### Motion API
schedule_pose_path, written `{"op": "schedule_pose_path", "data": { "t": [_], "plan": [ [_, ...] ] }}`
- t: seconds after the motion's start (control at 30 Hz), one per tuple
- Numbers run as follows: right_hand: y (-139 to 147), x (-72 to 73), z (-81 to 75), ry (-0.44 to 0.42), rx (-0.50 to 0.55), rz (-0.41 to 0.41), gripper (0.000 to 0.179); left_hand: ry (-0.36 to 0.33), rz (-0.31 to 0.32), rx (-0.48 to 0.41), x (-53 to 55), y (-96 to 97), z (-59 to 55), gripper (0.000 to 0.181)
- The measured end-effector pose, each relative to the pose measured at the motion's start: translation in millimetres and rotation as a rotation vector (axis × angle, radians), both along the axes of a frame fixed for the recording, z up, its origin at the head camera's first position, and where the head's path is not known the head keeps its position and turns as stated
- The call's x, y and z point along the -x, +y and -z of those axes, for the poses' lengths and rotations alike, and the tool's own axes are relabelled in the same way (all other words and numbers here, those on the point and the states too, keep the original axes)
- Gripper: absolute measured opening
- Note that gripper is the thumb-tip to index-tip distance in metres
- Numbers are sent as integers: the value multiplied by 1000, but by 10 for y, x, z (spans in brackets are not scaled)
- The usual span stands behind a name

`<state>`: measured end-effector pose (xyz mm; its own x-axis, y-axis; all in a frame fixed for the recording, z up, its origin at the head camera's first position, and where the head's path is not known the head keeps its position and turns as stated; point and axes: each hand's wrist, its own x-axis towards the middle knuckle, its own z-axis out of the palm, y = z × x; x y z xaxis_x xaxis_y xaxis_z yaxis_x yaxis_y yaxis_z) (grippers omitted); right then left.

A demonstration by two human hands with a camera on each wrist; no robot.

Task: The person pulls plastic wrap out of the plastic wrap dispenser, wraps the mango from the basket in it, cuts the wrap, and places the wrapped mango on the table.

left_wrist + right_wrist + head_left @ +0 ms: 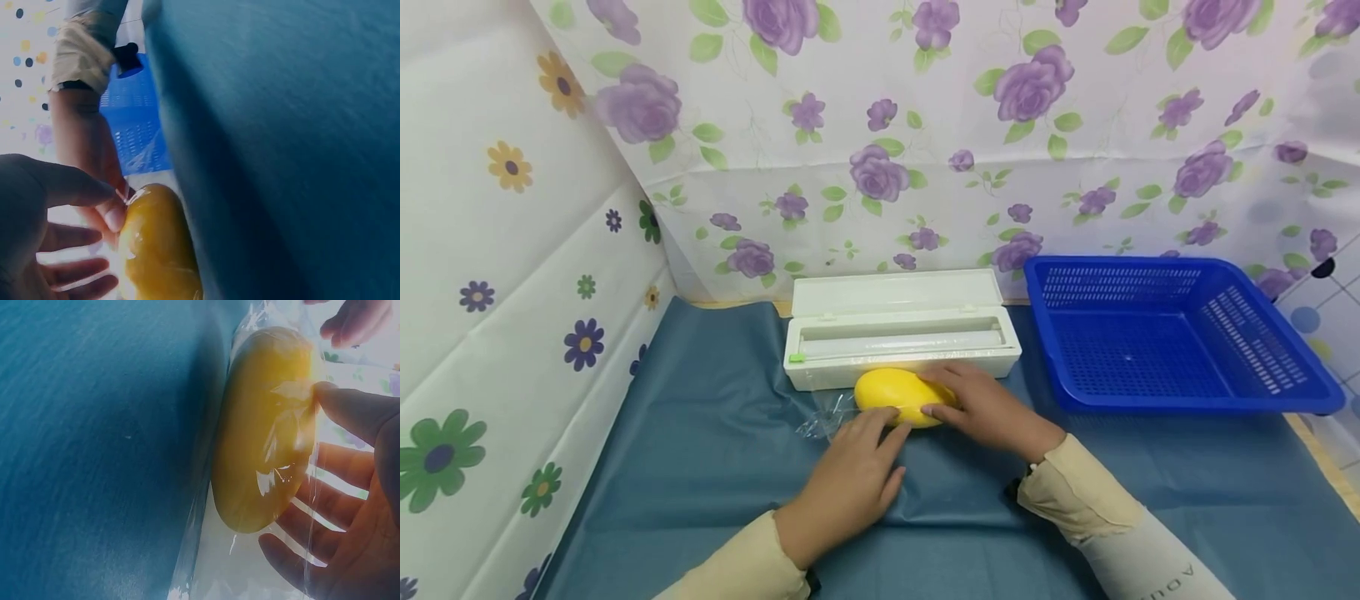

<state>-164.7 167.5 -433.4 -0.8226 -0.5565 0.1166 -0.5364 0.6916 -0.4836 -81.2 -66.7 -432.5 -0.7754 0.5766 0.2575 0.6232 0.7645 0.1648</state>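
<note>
A smooth yellow oval fruit (891,389), its exact kind unclear, lies on the cloth with clear plastic film (269,481) over it. My right hand (992,408) holds the fruit's right end, thumb on the near side and fingers round the far side. At the near left edge, the fingertips of my left hand (850,475) touch the film-covered fruit; its fingers are fairly straight and spread. Crumpled film (827,419) sticks out left of the fruit. Directly behind stands a white film dispenser box (820,379), lid (895,293) raised, with a film roll (895,342) inside.
A blue plastic basket (1187,403) stands at the right, beside the dispenser. Blue-green cloth (685,483) covers the table. A flowered sheet (955,208) hangs behind, and another patterned sheet (475,250) borders the left side.
</note>
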Motion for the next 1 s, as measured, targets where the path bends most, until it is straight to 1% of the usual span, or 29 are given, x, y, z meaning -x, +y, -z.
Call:
{"op": "schedule_pose_path", "data": {
  "t": [0.17,0.3,0.37,0.57,0.73,0.83,0.87,0.93,1.0],
  "plan": [
    [8,25,17,-29,35,-6,49,43,-39,31,25,34,79,60],
    [19,42,23,-54,79,-15,48,76,-57,30,38,35,99,66],
    [27,46,24,-64,96,-14,48,79,-64,39,42,32,103,69],
    [42,50,14,-89,144,12,45,54,-93,99,71,22,100,80],
    [36,34,4,-82,181,45,41,87,-111,118,128,28,100,86],
    [25,5,-5,-57,195,71,39,115,-121,116,167,41,89,88],
    [17,-9,-12,-33,194,79,39,124,-124,112,180,48,83,88],
    [0,-42,-31,40,189,100,38,136,-129,105,210,63,73,89],
    [-27,-86,-74,137,190,118,38,149,-134,90,243,81,63,89]
  ]
}}
